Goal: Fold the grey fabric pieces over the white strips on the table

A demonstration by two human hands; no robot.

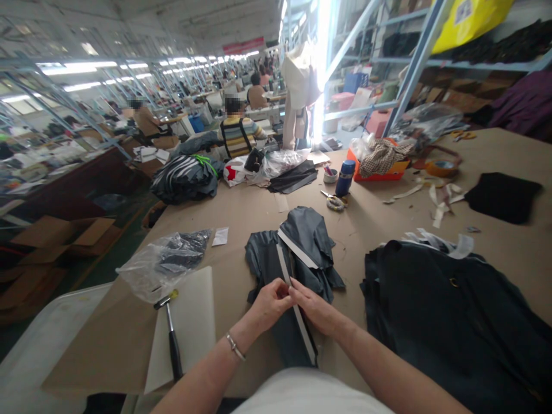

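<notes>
A dark grey garment piece (310, 241) with a white strip (284, 264) along its edge lies on the brown table in front of me. My left hand (269, 302) and my right hand (317, 307) meet over it. Both pinch the white strip at the same spot, fingertips pressed together. A bracelet sits on my left wrist.
A hammer (172, 339) lies on a white board (194, 322) at the left, beside a clear plastic bag (166, 261). A large dark cloth pile (452, 322) fills the right. Scissors, a blue bottle (345, 178) and an orange tray (379, 169) stand farther back. Other people sit at benches behind.
</notes>
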